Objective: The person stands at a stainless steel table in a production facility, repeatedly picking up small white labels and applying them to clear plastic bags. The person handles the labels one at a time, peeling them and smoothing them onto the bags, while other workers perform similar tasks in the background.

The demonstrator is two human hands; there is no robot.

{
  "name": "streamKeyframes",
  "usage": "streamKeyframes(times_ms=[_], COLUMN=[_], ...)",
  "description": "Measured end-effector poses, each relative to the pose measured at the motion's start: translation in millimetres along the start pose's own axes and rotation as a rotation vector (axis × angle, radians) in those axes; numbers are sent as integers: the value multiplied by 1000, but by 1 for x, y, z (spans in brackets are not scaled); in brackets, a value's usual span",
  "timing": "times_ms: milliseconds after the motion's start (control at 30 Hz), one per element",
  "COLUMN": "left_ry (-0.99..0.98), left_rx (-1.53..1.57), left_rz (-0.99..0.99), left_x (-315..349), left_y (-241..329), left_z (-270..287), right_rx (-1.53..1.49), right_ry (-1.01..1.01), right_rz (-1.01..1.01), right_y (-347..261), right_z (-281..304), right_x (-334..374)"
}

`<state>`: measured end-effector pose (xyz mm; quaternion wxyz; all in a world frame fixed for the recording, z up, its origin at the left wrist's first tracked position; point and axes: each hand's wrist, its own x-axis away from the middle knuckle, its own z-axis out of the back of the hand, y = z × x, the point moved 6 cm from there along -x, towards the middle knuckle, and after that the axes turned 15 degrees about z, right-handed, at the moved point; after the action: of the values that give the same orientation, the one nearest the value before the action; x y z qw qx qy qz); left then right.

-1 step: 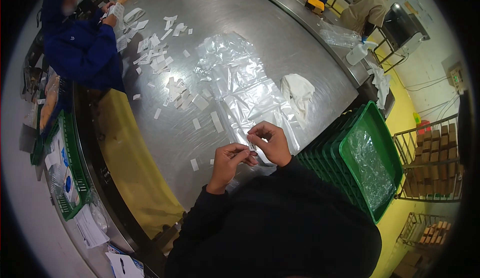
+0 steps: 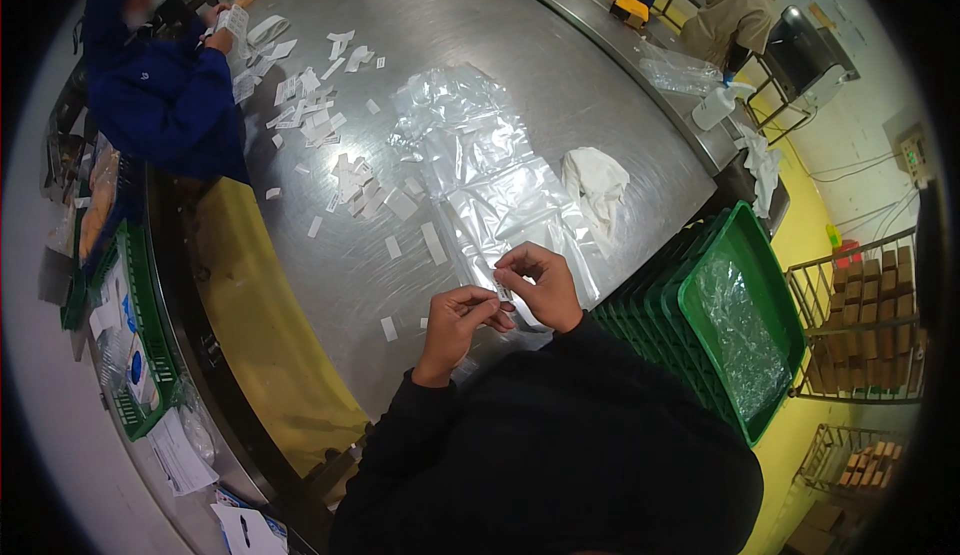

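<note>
Close in front of my body, both hands meet over the near end of clear plastic bags (image 2: 500,195) spread on the steel table. My right hand (image 2: 548,285) pinches a small white printed label (image 2: 502,292) between thumb and fingertips. My left hand (image 2: 458,327) is just beside it, thumb and fingers drawn together at the label's lower end; whether it also grips the label or something else is hidden. Loose white labels (image 2: 390,329) lie to the left of my hands, with a larger scattered pile (image 2: 355,183) farther away.
A crumpled white cloth (image 2: 596,180) lies right of the bags. Stacked green crates (image 2: 690,300) stand against the table's right edge, plastic film in the top one. A co-worker in blue (image 2: 165,105) handles a label sheet at far left. A spray bottle (image 2: 715,107) stands beyond.
</note>
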<state>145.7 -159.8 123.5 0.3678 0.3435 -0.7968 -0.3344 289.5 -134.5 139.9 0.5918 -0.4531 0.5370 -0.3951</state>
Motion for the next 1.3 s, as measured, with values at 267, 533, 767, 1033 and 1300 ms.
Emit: streamKeyframes(times_ms=[267,533,767,1033,1300], left_ry=[4,12,8,16,143], left_rx=[-17,-2,3,-11,17], left_rz=[54,44,76,96,33], left_x=[1,5,6,5,1], left_y=[0,2,0,0,-5], left_z=[3,9,10,10,18], right_rx=[6,142,174,181,265], right_ry=[-64,-103,-117,-130,-143], right_rz=[-12,44,47,32,314], right_y=[0,-10,-11,-9,-20], right_z=[-7,-5,-8,-8,-13], right_x=[0,-4,-5,-5,-6])
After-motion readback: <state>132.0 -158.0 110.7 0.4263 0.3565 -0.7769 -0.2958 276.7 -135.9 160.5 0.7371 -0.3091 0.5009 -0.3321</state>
